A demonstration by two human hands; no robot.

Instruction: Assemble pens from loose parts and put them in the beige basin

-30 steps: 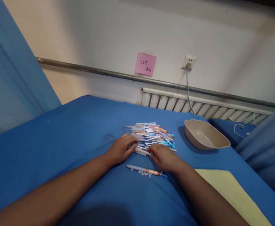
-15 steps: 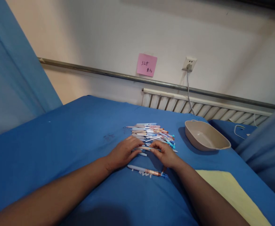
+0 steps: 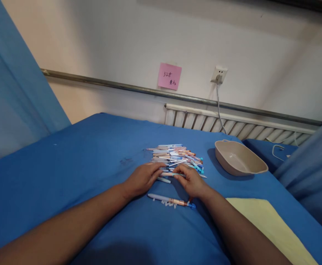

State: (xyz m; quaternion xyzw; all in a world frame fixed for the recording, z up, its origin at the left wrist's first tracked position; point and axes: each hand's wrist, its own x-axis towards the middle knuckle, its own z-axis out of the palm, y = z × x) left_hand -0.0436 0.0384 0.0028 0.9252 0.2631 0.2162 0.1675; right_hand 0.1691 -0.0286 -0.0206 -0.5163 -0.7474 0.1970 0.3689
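A pale peach-and-white pen (image 3: 167, 174) spans the gap between my hands at the near side of a pile. The fingers of my left hand (image 3: 143, 178) close around its left end. My right hand (image 3: 192, 180) pinches the other end, hiding part of it. Just beyond my fingers lies the pile of pens (image 3: 174, 156), in white, grey, orange and teal. A light-coloured pen (image 3: 164, 180) rests below the held one. Closer to me is a single pen (image 3: 169, 200) with an orange-and-blue end, beside several small white bits (image 3: 170, 204).
A beige basin (image 3: 240, 158) stands on the blue-covered table (image 3: 95, 154) at the right. Nearer, a yellow cloth (image 3: 265, 224) lies flat, partly behind my right forearm. Blue curtains (image 3: 17, 73) hang at both sides; a radiator (image 3: 205, 120) runs along the wall.
My left fingers have closed in near the pen's left end, and my right hand still pinches it. The whole view has shifted slightly; the other things stay in place.
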